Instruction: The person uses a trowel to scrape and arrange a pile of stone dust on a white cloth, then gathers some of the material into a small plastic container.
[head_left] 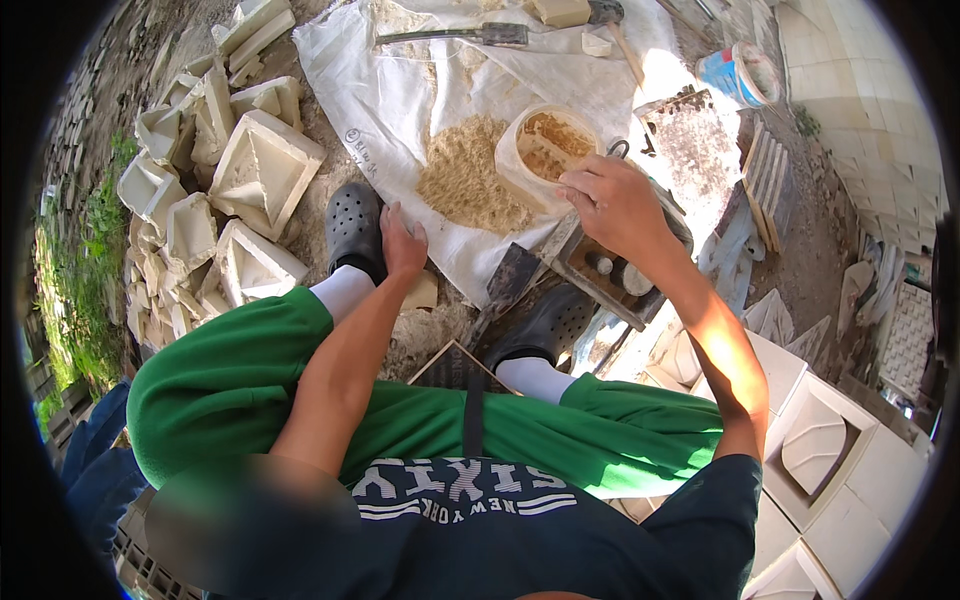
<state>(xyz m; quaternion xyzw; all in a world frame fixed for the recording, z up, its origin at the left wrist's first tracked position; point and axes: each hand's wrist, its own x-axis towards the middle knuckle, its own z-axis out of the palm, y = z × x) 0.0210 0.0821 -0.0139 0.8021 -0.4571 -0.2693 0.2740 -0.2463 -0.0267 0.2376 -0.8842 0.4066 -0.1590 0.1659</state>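
Note:
My right hand (pixel 612 205) is at the near right rim of a whitish cut-open plastic container (pixel 515 170), its fingers curled and pressed together on the edge. Inside the container is tan powder (pixel 555 140). A pile of the same sandy powder (pixel 465 180) lies beside it on a white sheet (pixel 345 90). Directly below my right hand is a metal frame (pixel 590 278) with round parts in it; a dark ring (pixel 619 149) shows behind the hand. My left hand (pixel 403 243) hangs low next to a grey clog (pixel 354 225), fingers loosely apart, nothing seen in it.
Cream-coloured cast pieces (pixel 265 170) are heaped at the left. A long-handled tool (pixel 450 35) and a hammer-like tool (pixel 607 12) lie on the sheet's far part. A bucket (pixel 738 75) stands at the far right. Square cream moulds (pixel 815 440) lie at the near right.

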